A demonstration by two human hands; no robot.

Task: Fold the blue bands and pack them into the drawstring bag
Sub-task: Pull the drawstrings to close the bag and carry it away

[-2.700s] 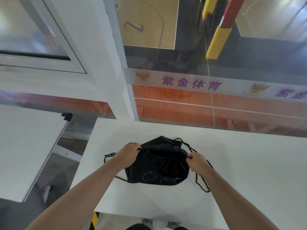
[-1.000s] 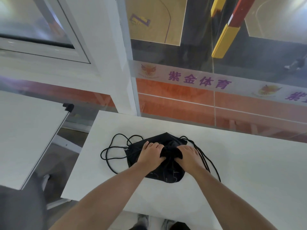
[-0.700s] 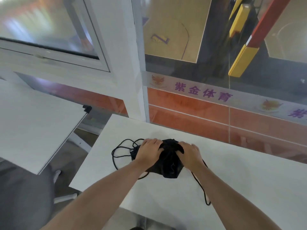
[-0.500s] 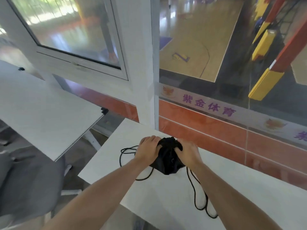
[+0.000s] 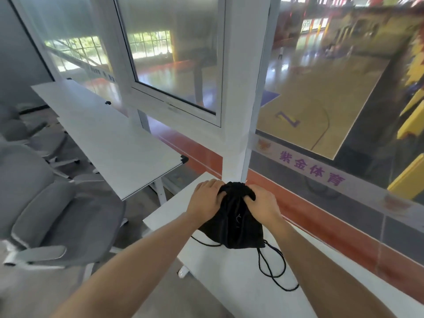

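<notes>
The black drawstring bag (image 5: 234, 226) stands bunched on the white table (image 5: 241, 278), its gathered mouth at the far end near the window post. My left hand (image 5: 206, 203) grips the bag's top from the left, and my right hand (image 5: 263, 206) grips it from the right, fingers curled into the cloth. Black cords (image 5: 271, 269) trail from the bag's near end across the table towards me. No blue bands show; the bag's inside is hidden.
A second white table (image 5: 110, 138) stands to the left, with grey chairs (image 5: 52, 216) beside it. A white window post (image 5: 243, 111) and glass wall (image 5: 344, 111) rise right behind the bag. The table's left edge is close to my left forearm.
My hands came together from the drawn-out cords onto the bag's gathered top and now grip it. The bag has bunched up and moved towards the window post. My head has turned left.
</notes>
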